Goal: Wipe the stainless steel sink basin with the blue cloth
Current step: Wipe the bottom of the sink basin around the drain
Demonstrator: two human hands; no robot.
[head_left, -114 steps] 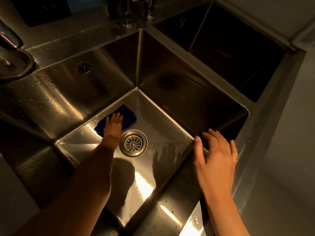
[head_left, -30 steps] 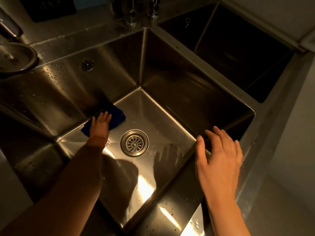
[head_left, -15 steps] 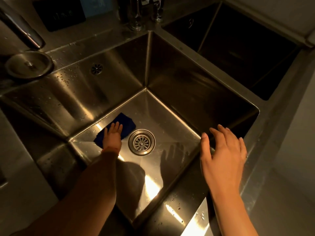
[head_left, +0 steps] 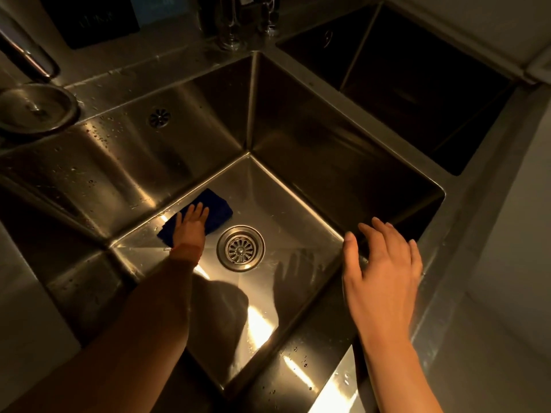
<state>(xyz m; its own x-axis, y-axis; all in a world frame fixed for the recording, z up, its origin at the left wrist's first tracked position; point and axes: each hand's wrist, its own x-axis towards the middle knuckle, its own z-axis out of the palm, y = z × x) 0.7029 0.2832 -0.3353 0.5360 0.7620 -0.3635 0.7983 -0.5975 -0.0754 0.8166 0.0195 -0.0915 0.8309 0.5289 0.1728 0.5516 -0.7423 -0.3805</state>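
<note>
2 glasses behind sink basin; drain beside cloth.

Single head-worn wide-angle view, looking steeply down and forward into sink basin from close above near rim. Basin appears rotated, corner pointing away. Both forearms enter from bottom edge. No second view.

deep square stainless steel sink basin: brushed metal, glossy, wet droplets | folded dark blue cloth: soft, matt, napped | round slotted metal drain strainer: polished, shiny
</note>
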